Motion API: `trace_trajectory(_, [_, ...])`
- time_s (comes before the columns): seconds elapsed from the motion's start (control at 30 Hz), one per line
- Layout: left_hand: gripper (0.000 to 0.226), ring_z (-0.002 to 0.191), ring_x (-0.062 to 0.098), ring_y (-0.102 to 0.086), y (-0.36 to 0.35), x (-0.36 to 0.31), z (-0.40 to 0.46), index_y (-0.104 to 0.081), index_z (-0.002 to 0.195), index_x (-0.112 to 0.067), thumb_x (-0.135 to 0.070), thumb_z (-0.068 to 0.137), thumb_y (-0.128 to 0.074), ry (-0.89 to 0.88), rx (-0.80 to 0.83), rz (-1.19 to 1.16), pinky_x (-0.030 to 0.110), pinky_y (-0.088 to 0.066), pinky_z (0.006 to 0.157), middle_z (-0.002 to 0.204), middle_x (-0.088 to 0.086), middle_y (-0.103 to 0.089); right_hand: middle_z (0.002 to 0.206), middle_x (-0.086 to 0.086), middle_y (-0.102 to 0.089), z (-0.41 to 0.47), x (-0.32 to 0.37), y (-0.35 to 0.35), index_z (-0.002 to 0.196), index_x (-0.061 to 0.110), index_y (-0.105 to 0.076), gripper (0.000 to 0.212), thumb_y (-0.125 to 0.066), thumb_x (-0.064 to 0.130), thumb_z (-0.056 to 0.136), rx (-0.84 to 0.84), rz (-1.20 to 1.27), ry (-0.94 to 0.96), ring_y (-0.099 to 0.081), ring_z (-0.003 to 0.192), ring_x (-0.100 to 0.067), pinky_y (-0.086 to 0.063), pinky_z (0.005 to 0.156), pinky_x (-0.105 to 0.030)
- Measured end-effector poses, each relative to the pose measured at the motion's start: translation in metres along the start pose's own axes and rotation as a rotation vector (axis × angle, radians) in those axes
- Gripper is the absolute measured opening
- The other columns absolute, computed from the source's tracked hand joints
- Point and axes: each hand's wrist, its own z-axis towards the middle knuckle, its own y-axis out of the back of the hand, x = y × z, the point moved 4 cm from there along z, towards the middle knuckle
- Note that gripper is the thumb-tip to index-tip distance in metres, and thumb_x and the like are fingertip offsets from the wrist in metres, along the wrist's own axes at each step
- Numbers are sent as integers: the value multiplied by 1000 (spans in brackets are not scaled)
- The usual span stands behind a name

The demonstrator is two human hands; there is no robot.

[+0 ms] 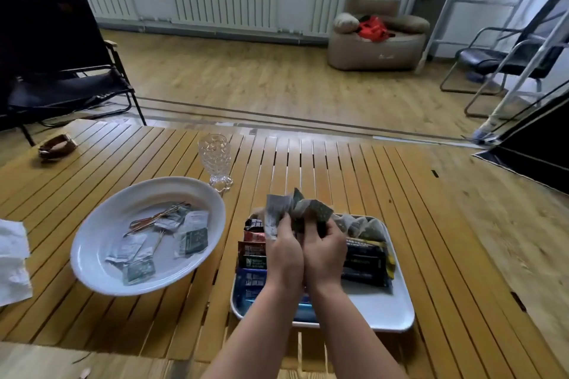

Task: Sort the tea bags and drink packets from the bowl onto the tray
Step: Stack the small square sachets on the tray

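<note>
A white oval bowl [92,240] on the slatted table holds several tea bag packets [192,240] and thin sticks. To its right a white rectangular tray [391,308] carries a column of coloured drink packets [252,258] on its left, dark stick packets [366,264] on its right and mesh tea bags [366,226] at its far edge. Above the tray, my left hand [284,251] and my right hand [324,248] are side by side. Together they grip a bunch of grey and dark green tea bag packets [295,206], blurred by motion.
A cut-glass tumbler [215,160] stands just beyond the bowl. White tissue [12,258] lies at the table's left edge, and a brown ring-shaped object [57,144] at the far left corner. Chairs and a beige floor seat stand beyond the table.
</note>
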Motion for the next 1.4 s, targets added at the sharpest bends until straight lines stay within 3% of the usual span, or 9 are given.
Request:
trace_trajectory(0.1, [29,103,18,-68,-17,19,-7,-60,125,-23,-29,102,-44,28,23,41,35,-56,88,113,5,-71,84,0,-76,-2,-11,21,91,19,-70,19,-55,30,97,-45,180,-244,-72,84,-17,-58,77,-39])
trace_trajectory(0.27, [13,91,19,-72,-30,31,-31,-63,108,-19,-19,98,-55,-46,80,27,24,-57,71,93,2,-75,95,2,-76,-6,-2,44,103,19,-68,24,-53,36,96,23,468,-394,-71,93,-16,-54,83,-33])
trace_trajectory(0.47, [16,97,26,-71,-24,22,-37,-65,109,-10,-15,95,-59,-125,-37,53,37,-60,81,102,11,-72,93,-10,-76,-19,6,45,101,10,-68,20,-57,25,95,6,739,-505,-74,86,-22,-57,71,-33])
trace_trajectory(0.57, [25,99,23,-70,-12,17,-35,-62,119,-13,-21,95,-58,-56,-93,-6,39,-59,81,109,9,-70,76,-4,-75,-17,6,58,94,10,-64,13,-64,23,90,-63,624,-504,-72,68,-15,-54,49,-22])
trace_trajectory(0.7, [34,77,12,-62,9,7,-24,-57,124,-6,-24,95,-58,20,-140,-123,24,-49,61,93,4,-66,101,-15,-72,-12,2,79,108,5,-61,24,-67,15,87,-25,521,-476,-70,77,-16,-56,56,-20])
trace_trajectory(0.8, [37,90,7,-63,14,3,-24,-54,128,-6,-23,95,-59,76,-168,-197,21,-54,55,99,7,-67,100,-15,-73,-13,-5,82,109,4,-62,26,-67,19,88,28,407,-490,-71,81,-18,-55,57,-22])
trace_trajectory(0.93, [42,121,33,-54,17,0,-19,-50,134,-4,-22,96,-58,63,-220,-198,26,-56,71,131,21,-59,80,-2,-68,-9,-8,83,96,11,-64,14,-71,18,85,-21,267,-503,-60,71,-12,-49,59,-23])
trace_trajectory(1.1, [39,120,30,-57,32,-8,-13,-53,131,-7,-21,96,-58,-6,-234,-156,39,-50,95,127,18,-63,85,0,-71,-7,-10,107,95,16,-68,14,-74,15,82,32,-67,-347,-64,83,-13,-53,71,-27])
trace_trajectory(1.4, [32,90,7,-69,36,-13,-12,-56,125,-14,-23,94,-59,-41,-169,-159,18,-57,60,105,3,-69,85,6,-67,-12,-38,120,99,20,-72,14,-70,26,87,85,-614,-307,-61,81,-8,-51,62,-21])
